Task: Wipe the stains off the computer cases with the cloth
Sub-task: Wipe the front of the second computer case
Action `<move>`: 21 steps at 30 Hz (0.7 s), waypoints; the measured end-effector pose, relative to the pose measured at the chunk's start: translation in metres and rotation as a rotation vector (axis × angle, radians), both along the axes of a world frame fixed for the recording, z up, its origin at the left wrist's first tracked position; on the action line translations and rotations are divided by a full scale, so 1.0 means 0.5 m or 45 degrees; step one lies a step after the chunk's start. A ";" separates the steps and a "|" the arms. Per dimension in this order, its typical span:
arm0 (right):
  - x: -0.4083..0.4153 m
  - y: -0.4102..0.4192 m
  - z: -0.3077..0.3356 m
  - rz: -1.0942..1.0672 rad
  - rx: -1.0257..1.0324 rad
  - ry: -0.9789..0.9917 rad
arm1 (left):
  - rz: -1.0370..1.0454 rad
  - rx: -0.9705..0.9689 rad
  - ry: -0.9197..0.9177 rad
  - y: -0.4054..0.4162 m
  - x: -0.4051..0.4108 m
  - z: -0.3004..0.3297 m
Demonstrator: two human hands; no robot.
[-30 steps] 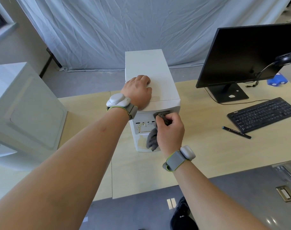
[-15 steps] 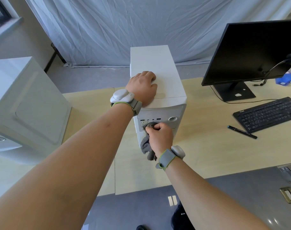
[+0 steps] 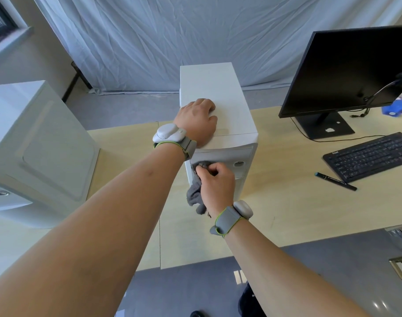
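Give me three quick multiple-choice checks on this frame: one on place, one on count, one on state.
1. Where does the left hand rest?
A. On top of the white upright computer case
B. On the keyboard
C. On the monitor

2. How many white computer cases show?
A. One
B. Two
C. Three

3. What is the right hand doing?
A. Hanging empty
B. Holding a pen
C. Gripping the grey crumpled cloth against the case front

Key: A, palm lies on the lid; B, a second case stands at left; C, fingers curl round the cloth.
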State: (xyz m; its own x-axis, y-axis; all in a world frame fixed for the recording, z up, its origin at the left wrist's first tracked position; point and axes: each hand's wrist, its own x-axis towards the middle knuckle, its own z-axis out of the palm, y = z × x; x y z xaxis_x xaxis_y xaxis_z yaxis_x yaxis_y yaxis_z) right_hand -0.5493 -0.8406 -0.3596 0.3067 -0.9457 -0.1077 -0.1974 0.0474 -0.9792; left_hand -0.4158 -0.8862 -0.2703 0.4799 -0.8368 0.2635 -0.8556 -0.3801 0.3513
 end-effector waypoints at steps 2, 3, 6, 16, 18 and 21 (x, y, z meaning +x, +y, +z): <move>0.005 -0.001 0.009 0.013 -0.046 -0.032 | 0.002 0.008 -0.003 0.000 0.001 -0.001; 0.007 -0.004 0.005 0.017 -0.037 -0.007 | -0.002 0.008 -0.004 -0.001 0.001 0.001; 0.007 -0.007 -0.029 -0.012 0.123 0.120 | 0.002 0.005 0.014 -0.001 -0.001 -0.002; 0.037 0.013 -0.014 0.029 0.108 0.054 | 0.003 -0.003 0.010 -0.003 -0.002 -0.004; 0.041 0.014 -0.029 0.032 0.190 0.105 | 0.009 -0.006 0.020 -0.002 -0.001 -0.002; 0.035 0.019 -0.046 0.042 0.297 0.148 | 0.012 -0.009 0.013 -0.002 -0.003 0.000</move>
